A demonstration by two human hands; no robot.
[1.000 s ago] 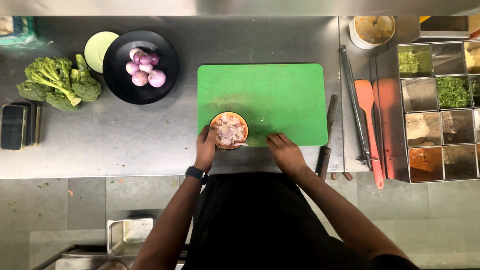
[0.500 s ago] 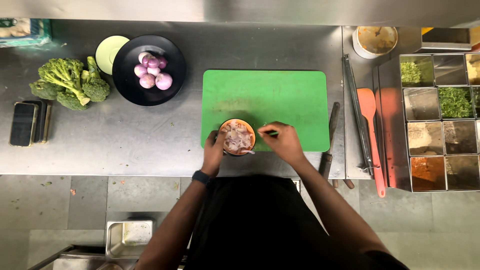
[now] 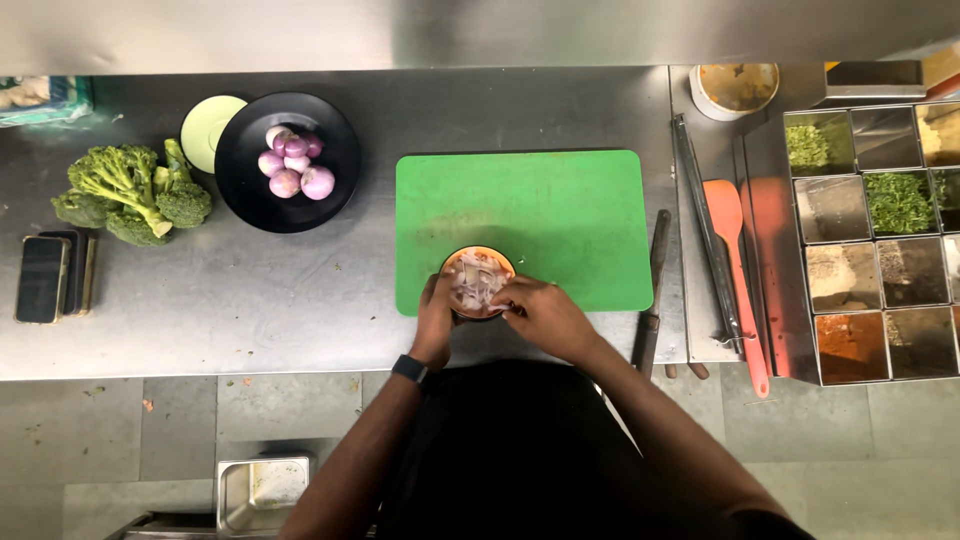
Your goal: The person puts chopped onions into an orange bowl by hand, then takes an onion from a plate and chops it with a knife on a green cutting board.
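Note:
A small orange bowl of chopped onion pieces sits at the near left edge of a green cutting board. My left hand grips the bowl's left side. My right hand rests against the bowl's right rim, fingers pinched over the onion pieces; whether they hold any is unclear. A dark watch is on my left wrist.
A black plate with peeled shallots, a pale green lid and broccoli lie left. Phones sit at far left. A knife, tongs, orange spatula and spice tins stand right.
My right hand has moved from the board's near edge to the bowl's right rim. The left hand stays on the bowl, which has barely shifted.

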